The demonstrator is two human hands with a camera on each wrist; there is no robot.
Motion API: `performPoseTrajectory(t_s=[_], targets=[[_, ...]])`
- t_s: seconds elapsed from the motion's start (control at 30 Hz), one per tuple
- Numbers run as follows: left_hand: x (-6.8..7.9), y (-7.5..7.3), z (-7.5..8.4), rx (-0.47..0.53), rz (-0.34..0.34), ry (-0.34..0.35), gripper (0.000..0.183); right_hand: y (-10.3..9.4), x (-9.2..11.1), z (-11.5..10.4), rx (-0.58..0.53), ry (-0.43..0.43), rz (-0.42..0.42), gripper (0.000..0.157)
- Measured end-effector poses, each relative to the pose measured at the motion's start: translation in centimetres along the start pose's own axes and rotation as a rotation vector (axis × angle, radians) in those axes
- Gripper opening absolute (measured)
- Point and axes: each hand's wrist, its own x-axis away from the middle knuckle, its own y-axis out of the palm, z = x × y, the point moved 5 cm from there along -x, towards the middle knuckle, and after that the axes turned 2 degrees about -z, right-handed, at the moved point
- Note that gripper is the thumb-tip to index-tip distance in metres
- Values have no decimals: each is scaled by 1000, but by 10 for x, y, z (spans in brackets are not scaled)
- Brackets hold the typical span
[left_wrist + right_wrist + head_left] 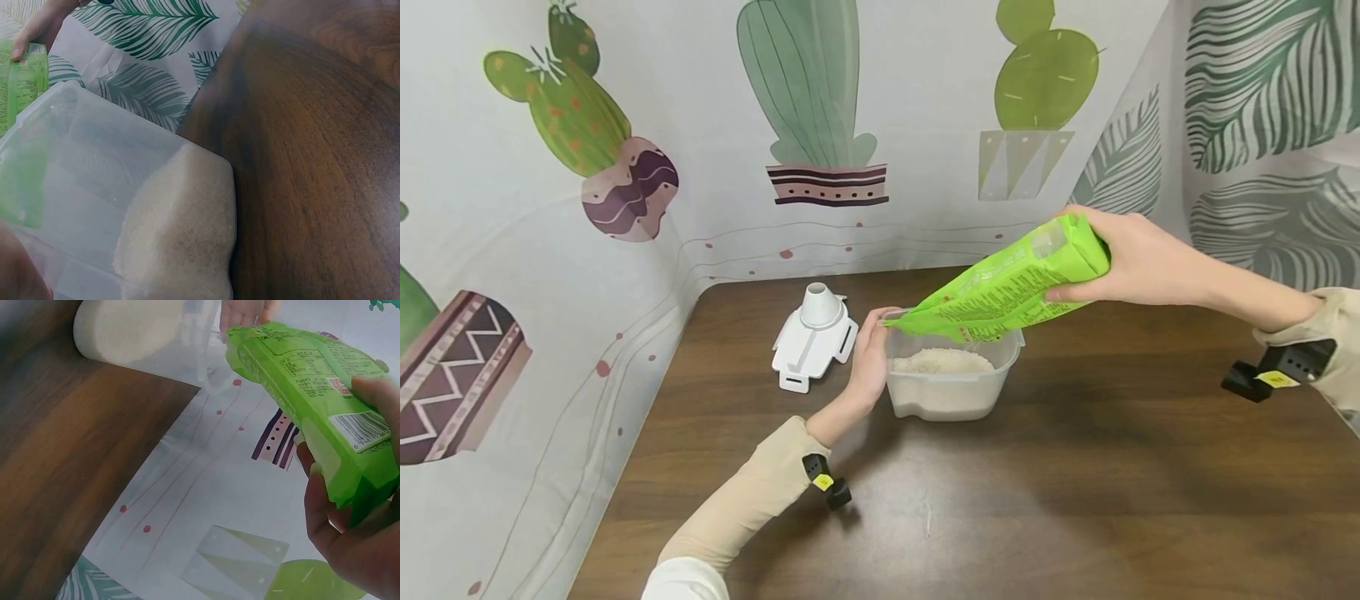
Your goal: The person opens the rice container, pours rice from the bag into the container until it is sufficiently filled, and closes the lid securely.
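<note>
My right hand (1138,258) grips the bottom end of a bright green rice bag (1007,283), fingers and thumb on opposite sides. The bag is tilted, its lower, open end over a translucent plastic container (943,379). White rice (943,361) lies heaped inside the container; the left wrist view shows the rice (181,231) sloping through the wall. At the container's left side, my left hand (868,362) holds the rim, its fingertips right at the bag's lower corner. The right wrist view shows printed text and a barcode on the bag (312,394).
A white lid (808,346) with side clips and a cone-shaped spout (820,306) lies left of the container on the brown wooden table (1000,500). A cloth printed with cacti and leaves (925,225) hangs behind the table and along its left side.
</note>
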Motion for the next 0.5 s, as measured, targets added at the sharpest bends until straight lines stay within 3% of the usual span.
performPoseTrajectory(t_s=[0.5], targets=[[0, 0, 0, 6, 15, -9, 35, -6, -6, -10, -6, 3, -15, 61]])
